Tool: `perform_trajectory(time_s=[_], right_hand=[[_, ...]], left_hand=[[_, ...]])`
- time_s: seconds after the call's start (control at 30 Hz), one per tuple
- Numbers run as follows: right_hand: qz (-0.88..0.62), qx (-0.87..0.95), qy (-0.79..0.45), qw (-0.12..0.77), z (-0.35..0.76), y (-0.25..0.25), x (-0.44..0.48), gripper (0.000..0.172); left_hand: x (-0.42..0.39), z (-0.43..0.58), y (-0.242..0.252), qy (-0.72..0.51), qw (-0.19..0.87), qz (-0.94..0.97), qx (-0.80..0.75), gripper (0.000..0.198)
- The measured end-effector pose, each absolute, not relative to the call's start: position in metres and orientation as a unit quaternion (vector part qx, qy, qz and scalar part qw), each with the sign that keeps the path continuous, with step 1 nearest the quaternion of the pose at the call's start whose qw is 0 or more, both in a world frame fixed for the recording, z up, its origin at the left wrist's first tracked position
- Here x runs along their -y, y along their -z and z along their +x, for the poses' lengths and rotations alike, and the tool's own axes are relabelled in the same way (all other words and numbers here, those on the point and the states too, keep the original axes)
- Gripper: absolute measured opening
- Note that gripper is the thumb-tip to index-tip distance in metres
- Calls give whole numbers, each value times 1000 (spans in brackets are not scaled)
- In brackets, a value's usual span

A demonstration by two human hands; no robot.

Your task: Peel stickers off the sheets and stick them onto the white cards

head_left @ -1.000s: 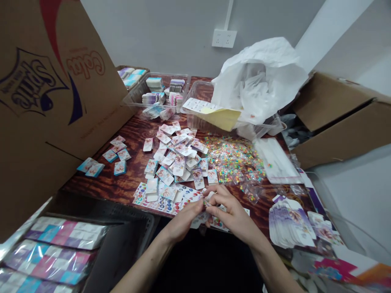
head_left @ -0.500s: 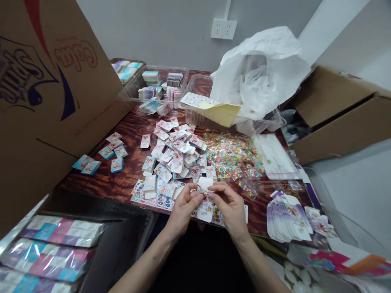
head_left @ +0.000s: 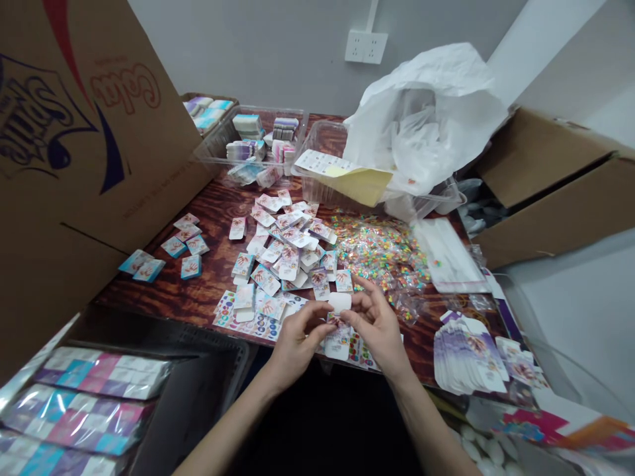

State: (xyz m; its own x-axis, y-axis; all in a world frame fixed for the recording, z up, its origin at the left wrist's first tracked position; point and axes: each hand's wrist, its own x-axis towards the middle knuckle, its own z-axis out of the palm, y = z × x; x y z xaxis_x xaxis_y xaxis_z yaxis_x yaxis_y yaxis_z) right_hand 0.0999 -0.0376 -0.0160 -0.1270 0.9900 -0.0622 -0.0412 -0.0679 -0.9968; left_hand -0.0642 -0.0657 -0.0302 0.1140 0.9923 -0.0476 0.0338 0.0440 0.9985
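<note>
Head view: two hands point(head_left: 295, 340), one card point(head_left: 337, 346) between; seven boxes point(head_left: 191, 267) near carton point(head_left: 54, 218).

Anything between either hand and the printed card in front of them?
Nothing visible: the left hand and right hand both have fingers right at the card. The sticker sheet shows behind it, not between.

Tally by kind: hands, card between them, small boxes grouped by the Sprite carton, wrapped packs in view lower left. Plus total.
Hands: 2 (left hand, right hand)
Card: 1
Small boxes: 7
Wrapped packs: 3
Total: 13
</note>
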Motion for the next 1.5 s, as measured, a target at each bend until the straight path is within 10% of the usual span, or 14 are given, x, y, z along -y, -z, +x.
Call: perform_trajectory(time_s=[0.2,0.93,1.5], right_hand=[[-442,588,-543,405,107,10,36,11],[-468,598,-532,375,113,21,40,14],[-546,678,-293,396,102,10,-30,23]], left_hand=[[61,-67,33,-461,591,459,-477,32],[65,-73,46,-429,598,488,-470,37],[19,-100,25,-509,306,539,-597,25]])
